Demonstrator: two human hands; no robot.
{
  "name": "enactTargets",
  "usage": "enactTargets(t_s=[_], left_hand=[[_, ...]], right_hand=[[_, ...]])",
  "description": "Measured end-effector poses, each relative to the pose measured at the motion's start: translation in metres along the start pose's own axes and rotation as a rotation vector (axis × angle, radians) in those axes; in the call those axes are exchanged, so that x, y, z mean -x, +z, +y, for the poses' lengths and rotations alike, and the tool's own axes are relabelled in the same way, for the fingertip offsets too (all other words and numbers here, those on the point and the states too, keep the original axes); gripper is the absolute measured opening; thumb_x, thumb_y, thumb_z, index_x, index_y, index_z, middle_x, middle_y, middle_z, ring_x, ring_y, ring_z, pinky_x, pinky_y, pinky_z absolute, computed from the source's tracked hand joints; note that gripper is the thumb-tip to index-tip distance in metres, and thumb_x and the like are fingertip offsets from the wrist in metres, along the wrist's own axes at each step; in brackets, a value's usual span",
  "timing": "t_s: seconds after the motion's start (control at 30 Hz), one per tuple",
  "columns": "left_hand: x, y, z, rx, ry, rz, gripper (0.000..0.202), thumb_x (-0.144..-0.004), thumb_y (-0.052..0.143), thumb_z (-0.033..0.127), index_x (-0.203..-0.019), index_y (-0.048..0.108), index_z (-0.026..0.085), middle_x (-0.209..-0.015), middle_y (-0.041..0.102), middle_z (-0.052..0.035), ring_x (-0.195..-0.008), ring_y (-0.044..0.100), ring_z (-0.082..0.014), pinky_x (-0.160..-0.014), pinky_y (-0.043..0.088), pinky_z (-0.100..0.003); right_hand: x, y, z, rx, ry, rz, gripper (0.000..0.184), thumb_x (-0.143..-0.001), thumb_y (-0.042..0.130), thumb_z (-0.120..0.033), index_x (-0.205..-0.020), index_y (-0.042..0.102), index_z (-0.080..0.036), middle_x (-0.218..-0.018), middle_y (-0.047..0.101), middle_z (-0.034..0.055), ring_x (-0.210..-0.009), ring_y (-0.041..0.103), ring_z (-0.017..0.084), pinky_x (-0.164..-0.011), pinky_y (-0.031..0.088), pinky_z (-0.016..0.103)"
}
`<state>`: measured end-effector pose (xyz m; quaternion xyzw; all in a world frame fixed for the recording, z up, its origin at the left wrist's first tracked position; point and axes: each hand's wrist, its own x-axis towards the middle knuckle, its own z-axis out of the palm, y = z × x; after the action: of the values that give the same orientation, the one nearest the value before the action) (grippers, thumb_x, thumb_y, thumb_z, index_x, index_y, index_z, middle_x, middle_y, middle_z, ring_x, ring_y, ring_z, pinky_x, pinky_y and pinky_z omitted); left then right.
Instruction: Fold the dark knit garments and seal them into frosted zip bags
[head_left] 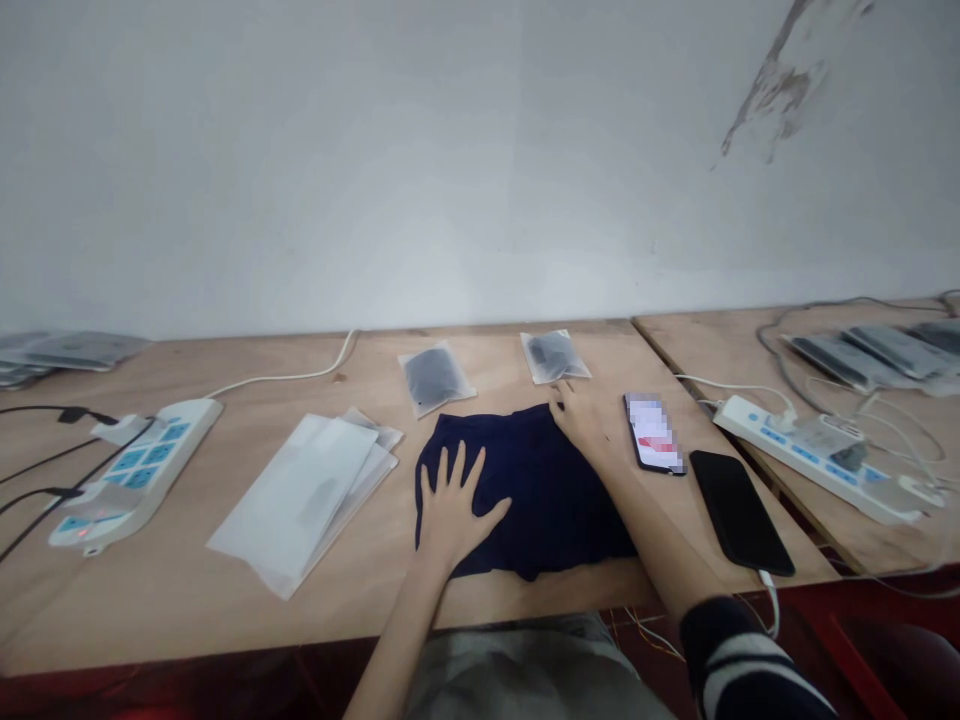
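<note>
A dark navy garment [540, 500] lies spread on the wooden table in front of me; its exact kind cannot be told. My left hand [454, 505] rests flat on its left part, fingers spread wide. At the garment's upper right corner is my right hand [576, 412], palm down, with fingers stretched past the far edge. Just beyond the cloth are two frosted plastic bags with dark contents, a left one [435, 378] and a right one [555, 356]. Several frosted bags [300, 495] overlap to the left of the garment.
Right of the garment lie a lit phone [651, 432] and a dark phone [739, 510] on a cable. Power strips with cords stand at left [142, 470] and right [810, 455]. More packed bags lie far left [82, 348] and far right [877, 355]. A wall [450, 180] rises behind.
</note>
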<state>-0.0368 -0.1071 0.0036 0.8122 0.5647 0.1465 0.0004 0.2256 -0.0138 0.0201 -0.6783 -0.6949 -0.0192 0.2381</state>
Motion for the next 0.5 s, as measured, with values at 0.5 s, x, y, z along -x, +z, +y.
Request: enactTargets(t_s=[0.5], left_hand=[[0.001,0.005,-0.003,0.051,-0.005,0.025,0.076,-0.084,0.057,0.061,-0.150,0.039,0.028,-0.159,0.032,-0.0124,-0.146,0.025,-0.0415,-0.115,0.016,-0.068]], right_hand=[[-0.054,-0.044,-0.027,-0.208,0.060,0.506,0.036,-0.103,0.029,-0.031,-0.112,0.061,-0.016,-0.110,0.066,0.0147,-0.105,0.059,0.025,-0.094,0.044,0.038]])
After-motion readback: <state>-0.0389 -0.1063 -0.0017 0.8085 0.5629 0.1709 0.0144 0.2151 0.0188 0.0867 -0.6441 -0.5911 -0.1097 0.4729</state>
